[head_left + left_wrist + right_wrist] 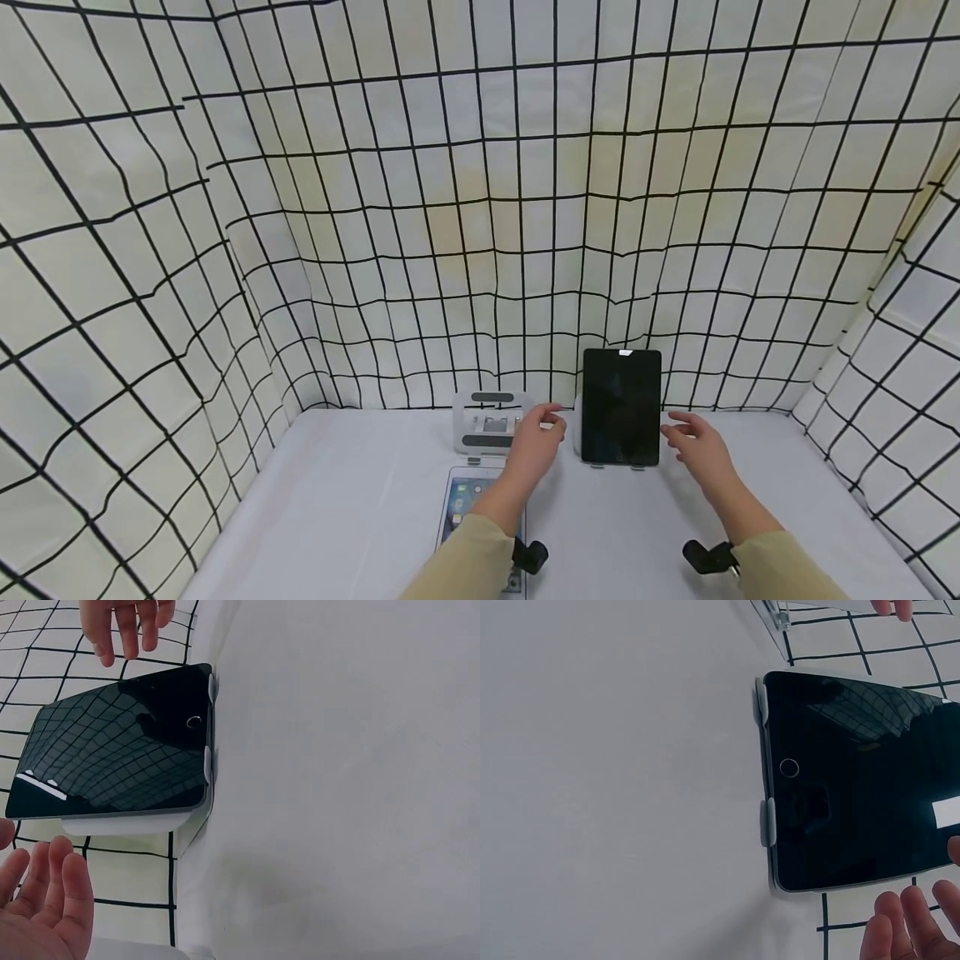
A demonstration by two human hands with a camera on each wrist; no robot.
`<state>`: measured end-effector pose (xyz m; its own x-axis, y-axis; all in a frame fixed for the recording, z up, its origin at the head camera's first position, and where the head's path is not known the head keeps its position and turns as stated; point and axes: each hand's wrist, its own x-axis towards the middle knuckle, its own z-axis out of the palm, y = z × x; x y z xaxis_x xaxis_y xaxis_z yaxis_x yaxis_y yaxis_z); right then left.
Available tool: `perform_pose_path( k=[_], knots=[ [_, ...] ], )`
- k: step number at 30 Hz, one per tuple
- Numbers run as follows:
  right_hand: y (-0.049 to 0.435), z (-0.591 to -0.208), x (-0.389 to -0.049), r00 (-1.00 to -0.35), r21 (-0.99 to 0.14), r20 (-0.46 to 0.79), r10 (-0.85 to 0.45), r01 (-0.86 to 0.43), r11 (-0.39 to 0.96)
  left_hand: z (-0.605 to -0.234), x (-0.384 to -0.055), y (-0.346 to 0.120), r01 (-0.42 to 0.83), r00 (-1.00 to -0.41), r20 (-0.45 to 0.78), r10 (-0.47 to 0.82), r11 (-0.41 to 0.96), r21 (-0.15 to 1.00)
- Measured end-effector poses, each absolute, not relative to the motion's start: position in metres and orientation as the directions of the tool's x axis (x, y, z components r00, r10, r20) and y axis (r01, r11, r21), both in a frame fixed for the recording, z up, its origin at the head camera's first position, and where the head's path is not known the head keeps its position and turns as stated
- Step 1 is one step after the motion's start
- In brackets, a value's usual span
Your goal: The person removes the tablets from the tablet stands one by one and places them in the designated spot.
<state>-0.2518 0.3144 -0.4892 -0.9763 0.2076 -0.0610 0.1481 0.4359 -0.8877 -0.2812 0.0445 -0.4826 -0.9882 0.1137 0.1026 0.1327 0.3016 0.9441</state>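
A tablet with a dark screen (621, 408) leans upright on a white stand (131, 825), its lower edge held by two small lips (769, 823). To its left in the head view is my left hand (536, 442), fingers relaxed and apart from the tablet, overlapping a second stand. On the other side my right hand (701, 454) hovers close to the tablet's right edge, fingers loosely bent and holding nothing. The left wrist view has both hands on opposite sides of the tablet, with a gap to each.
The second stand (491, 398), white with grey pads, is at the back beside the tablet. A white-framed tablet with a lit screen (461, 496) lies flat before it, partly under my left forearm. A white cloth (337, 500) covers the table; black-gridded white walls (450, 292) surround it.
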Motion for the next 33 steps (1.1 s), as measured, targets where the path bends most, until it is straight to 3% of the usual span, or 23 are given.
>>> perform_pose_path(
  k=[19, 33],
  knots=[
    [0.313, -0.479, -0.269, -0.973, -0.901, -0.005, 0.231, 0.105, 0.420, -0.474, -0.297, 0.067, 0.112, -0.993, 0.094, 0.077, 0.276, 0.955],
    [0.304, -0.485, -0.283, -0.964, -0.948, -0.008, 0.267, 0.092, 0.304, -0.471, -0.309, 0.083, 0.108, -0.994, 0.094, 0.060, 0.316, 0.943]
  ],
)
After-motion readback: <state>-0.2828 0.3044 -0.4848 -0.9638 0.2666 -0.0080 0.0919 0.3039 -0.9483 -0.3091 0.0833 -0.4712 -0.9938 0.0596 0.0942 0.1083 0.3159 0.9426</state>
